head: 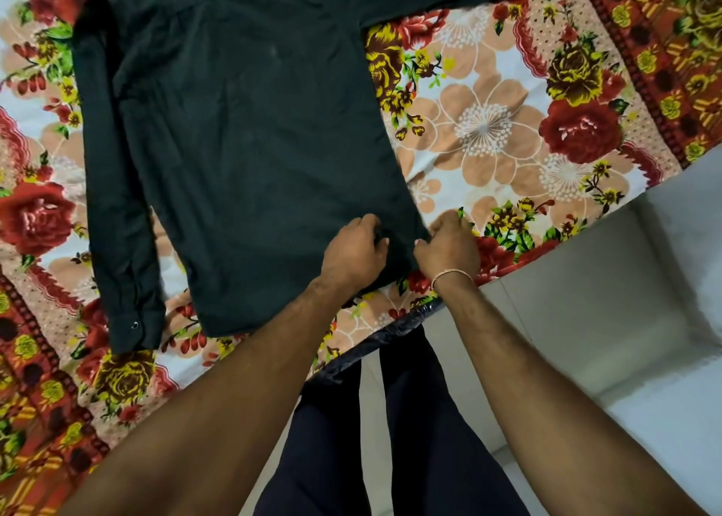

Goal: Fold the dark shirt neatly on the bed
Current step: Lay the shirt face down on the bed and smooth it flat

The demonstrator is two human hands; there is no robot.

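Observation:
The dark shirt (250, 132) lies flat and spread out on the flowered bed sheet (508, 132), back side up. One long sleeve (117, 210) runs down its left side, cuff near the bed's front edge. The other sleeve stretches off toward the top right. My left hand (353, 253) rests on the hem near the shirt's lower right corner, fingers curled into the cloth. My right hand (449, 248), with a thin bracelet on the wrist, pinches that same corner right at its edge.
The bed's near edge (390, 332) runs diagonally from lower left to upper right, with dark plastic wrap showing under the sheet. Pale floor tiles (605, 300) lie to the right. My legs in dark trousers (390, 437) stand against the bed.

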